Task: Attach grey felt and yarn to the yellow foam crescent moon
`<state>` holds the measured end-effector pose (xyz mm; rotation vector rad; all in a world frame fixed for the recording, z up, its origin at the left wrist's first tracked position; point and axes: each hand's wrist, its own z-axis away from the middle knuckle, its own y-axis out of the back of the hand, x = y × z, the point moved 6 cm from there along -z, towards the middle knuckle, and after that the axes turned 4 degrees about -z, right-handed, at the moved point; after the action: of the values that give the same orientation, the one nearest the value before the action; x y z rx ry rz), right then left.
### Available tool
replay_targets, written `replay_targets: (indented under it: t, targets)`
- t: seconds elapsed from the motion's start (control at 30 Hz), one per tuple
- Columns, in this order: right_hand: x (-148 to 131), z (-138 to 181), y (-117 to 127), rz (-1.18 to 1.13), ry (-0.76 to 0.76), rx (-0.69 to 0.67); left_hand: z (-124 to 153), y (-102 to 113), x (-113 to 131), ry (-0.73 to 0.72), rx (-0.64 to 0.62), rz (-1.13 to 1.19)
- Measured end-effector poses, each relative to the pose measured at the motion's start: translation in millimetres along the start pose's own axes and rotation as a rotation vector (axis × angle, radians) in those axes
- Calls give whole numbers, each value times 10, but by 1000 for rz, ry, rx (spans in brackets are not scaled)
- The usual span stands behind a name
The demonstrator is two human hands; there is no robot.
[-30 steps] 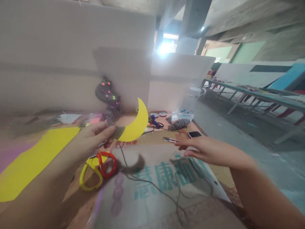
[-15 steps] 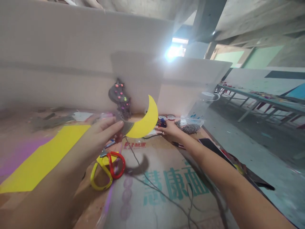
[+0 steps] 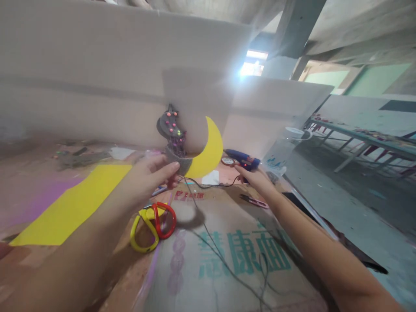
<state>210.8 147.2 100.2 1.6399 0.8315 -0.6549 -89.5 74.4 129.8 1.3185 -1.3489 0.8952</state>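
Observation:
My left hand point(image 3: 152, 173) pinches the grey-wrapped end of a yellow foam crescent moon point(image 3: 208, 149) and holds it up above the table. A dark ornament with small coloured beads point(image 3: 170, 128) sits on top of the grey end. My right hand point(image 3: 251, 175) is stretched far forward and is closed on the handle of a blue glue gun point(image 3: 242, 158), whose black cord point(image 3: 208, 185) trails back across the table. Scissors with red and yellow handles point(image 3: 152, 221) lie just below my left hand.
A yellow foam sheet point(image 3: 74, 203) and a purple sheet point(image 3: 29, 195) lie at the left on printed cardboard point(image 3: 240, 255). Small snips point(image 3: 255, 201) lie near my right forearm. A white partition wall point(image 3: 97, 86) stands behind. Long tables point(image 3: 360, 136) stand at far right.
My right hand reached forward from near the snips to the back of the table and took hold of the blue glue gun. My left hand kept the crescent raised.

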Motion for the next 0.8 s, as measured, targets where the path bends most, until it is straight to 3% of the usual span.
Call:
replay_targets:
  t: [0.07, 0.13, 0.23, 0.37, 0.5, 0.8]
  targets:
    - [-125, 216, 144, -99, 51, 20, 10, -25, -10, 18, 10, -19]
    - [-249, 444, 257, -349, 147, -3, 36, -70, 12, 3, 20, -66]
    - [-370, 770, 338, -443, 211, -86, 87, -197, 64, -19, -17, -112]
    - [-596, 1115, 302, -319, 316, -224, 127, -324, 85, 15, -30, -162]
    - [-719, 1228, 140, -159, 322, -355, 134, -393, 23, 71, -42, -186]
    - [-577, 1177, -66, -23, 254, -345, 142, -462, -48, 128, -75, -188]
